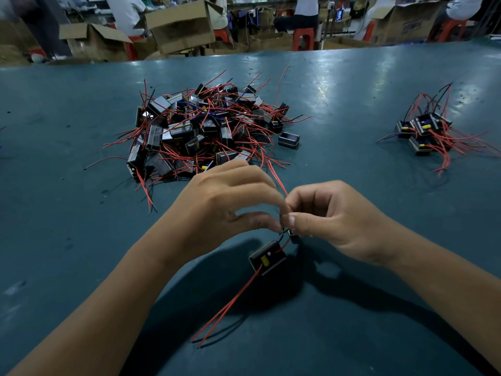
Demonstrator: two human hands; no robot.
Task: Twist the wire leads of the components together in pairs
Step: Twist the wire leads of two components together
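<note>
Short leads (284, 234) are pinched between the curled fingers of the left hand (225, 204) and right hand (333, 218), so twisting can be done; the component (267, 257) is left dangling just above the worktop (67, 213).

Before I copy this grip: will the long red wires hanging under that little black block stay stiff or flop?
Probably springy: the red wires hang nearly straight below the block. Likely light; the fingers pinching its top wires carry it.

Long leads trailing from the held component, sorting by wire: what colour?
Red, clearest in the head view.
</note>
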